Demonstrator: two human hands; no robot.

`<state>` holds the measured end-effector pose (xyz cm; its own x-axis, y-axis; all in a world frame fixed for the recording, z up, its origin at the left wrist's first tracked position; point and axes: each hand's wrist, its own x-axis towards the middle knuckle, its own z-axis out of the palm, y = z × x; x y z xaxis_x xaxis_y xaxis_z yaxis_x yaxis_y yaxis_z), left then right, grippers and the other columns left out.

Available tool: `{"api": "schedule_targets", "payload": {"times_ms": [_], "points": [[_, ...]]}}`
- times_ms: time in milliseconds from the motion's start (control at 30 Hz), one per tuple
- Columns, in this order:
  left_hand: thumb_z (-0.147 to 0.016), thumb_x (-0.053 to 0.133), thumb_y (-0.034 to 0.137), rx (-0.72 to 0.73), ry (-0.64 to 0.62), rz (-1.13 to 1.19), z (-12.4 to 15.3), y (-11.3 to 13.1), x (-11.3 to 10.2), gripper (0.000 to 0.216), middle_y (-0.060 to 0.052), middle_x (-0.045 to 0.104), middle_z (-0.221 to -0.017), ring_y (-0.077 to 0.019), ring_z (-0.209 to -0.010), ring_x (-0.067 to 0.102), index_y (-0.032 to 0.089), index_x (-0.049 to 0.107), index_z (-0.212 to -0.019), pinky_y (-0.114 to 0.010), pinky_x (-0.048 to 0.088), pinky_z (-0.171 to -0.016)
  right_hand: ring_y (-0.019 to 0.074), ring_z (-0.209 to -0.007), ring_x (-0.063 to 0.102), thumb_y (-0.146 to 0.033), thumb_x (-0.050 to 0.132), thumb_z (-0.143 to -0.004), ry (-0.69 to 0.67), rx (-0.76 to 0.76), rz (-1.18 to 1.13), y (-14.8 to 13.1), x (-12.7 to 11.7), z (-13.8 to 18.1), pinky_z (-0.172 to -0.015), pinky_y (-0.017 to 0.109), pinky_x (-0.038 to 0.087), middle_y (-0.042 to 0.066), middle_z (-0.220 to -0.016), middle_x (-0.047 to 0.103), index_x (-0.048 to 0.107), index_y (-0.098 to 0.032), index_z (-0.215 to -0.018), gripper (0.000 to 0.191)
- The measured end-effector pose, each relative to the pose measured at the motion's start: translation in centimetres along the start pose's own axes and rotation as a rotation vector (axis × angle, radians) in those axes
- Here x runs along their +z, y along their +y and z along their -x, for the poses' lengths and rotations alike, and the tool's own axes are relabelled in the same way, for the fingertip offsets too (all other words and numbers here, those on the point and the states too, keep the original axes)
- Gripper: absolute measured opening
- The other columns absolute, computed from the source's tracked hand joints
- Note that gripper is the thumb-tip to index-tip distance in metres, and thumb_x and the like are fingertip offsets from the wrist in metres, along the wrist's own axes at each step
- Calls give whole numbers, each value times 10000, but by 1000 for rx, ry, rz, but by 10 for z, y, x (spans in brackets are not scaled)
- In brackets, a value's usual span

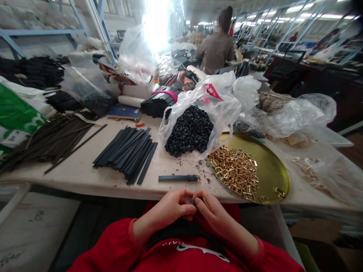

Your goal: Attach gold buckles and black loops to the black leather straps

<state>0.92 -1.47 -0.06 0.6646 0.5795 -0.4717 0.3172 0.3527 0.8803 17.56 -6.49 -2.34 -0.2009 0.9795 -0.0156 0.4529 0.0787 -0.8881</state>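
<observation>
Close together at the table's front edge, my left hand (180, 204) and my right hand (211, 207) are both closed, fingertips nearly meeting. A gold buckle (205, 203) partly shows in the fingers of my right hand. My left hand pinches something small and dark, mostly hidden by the fingers. Just beyond them, a black strap (177, 178) fitted with a gold buckle lies flat on the table. Loose black strips (127, 151) are heaped to the left. Small black loops (190, 132) fill an open plastic bag (221, 109).
At the right, a round gold tray (272, 170) carries many gold buckles (236, 172). Dark brown strips (59, 132) lie at the left, near a blue notebook (124, 112). Plastic bags (300, 113) crowd the back right. A person (217, 49) is farther away.
</observation>
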Motion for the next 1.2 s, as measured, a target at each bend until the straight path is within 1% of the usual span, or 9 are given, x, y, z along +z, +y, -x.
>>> {"api": "schedule_targets", "payload": {"times_ms": [167, 333, 433, 533, 667, 833, 1033, 1100, 1200], "points": [[-772, 433, 243, 6, -66, -260, 6, 12, -10, 205, 13, 561, -579, -90, -493, 524, 129, 576, -679, -176, 386, -479, 174, -790, 580, -333, 321, -907, 53, -6, 33, 8, 9, -3, -675, 275, 439, 47, -836, 609, 464, -195, -1021, 229], [-832, 386, 307, 132, -25, -406, -7, 9, -16, 289, 6, 580, -594, -103, -496, 537, 148, 597, -715, -178, 390, -478, 178, -827, 586, -321, 296, -910, 114, -48, 66, 12, 14, -22, -710, 285, 447, 60, -896, 614, 469, -195, -1017, 239], [-836, 427, 334, 196, 219, -722, -21, 14, -41, 284, -24, 621, -639, -144, -598, 584, 171, 623, -712, -208, 423, -576, 195, -765, 568, -314, 360, -884, 192, -62, 249, 17, 10, -49, -685, 311, 429, 61, -817, 608, 530, -188, -898, 212], [-833, 470, 351, 95, 667, -1025, -33, 23, -82, 256, -103, 638, -841, -205, -807, 600, 160, 636, -796, -265, 435, -744, 207, -778, 541, -260, 447, -838, 263, -135, 465, 25, 7, -77, -718, 328, 400, 68, -800, 596, 574, -186, -772, 161], [-843, 341, 91, -51, 819, -1123, -44, 25, -120, 275, -231, 583, -926, -286, -867, 595, 38, 609, -870, -387, 449, -750, 196, -784, 531, -210, 444, -834, 314, -165, 577, 34, 10, -93, -731, 318, 384, 61, -798, 594, 587, -187, -773, 157], [-822, 270, 5, -94, 876, -1168, -47, 20, -118, 333, -259, 574, -958, -302, -904, 596, 11, 596, -890, -429, 462, -761, 206, -822, 537, -213, 451, -831, 342, -160, 545, 39, 16, -91, -767, 340, 390, 63, -830, 614, 581, -177, -827, 136], [-781, 374, 37, -12, 884, -1087, -18, 23, -114, 282, -169, 611, -914, -248, -895, 610, 57, 573, -980, -376, 474, -804, 252, -1074, 483, -256, 475, -819, 513, -260, 408, 25, 11, -78, -923, 435, 355, 128, -1125, 569, 568, -173, -1018, 235], [-774, 442, 127, 150, 848, -768, -8, 26, -102, 280, -96, 618, -897, -205, -865, 613, 100, 540, -1035, -311, 495, -772, 240, -1060, 502, -289, 457, -833, 465, -256, 271, 10, 13, -70, -901, 417, 383, 125, -1141, 564, 536, -183, -1076, 276], [-750, 505, 285, 390, 791, -11, 2, 30, -72, 266, -25, 605, -860, -159, -763, 613, 141, 520, -974, -272, 522, -672, 176, -783, 586, -370, 426, -853, 208, -133, -47, -11, 16, -58, -687, 309, 461, 76, -915, 635, 502, -183, -1072, 298]]}}
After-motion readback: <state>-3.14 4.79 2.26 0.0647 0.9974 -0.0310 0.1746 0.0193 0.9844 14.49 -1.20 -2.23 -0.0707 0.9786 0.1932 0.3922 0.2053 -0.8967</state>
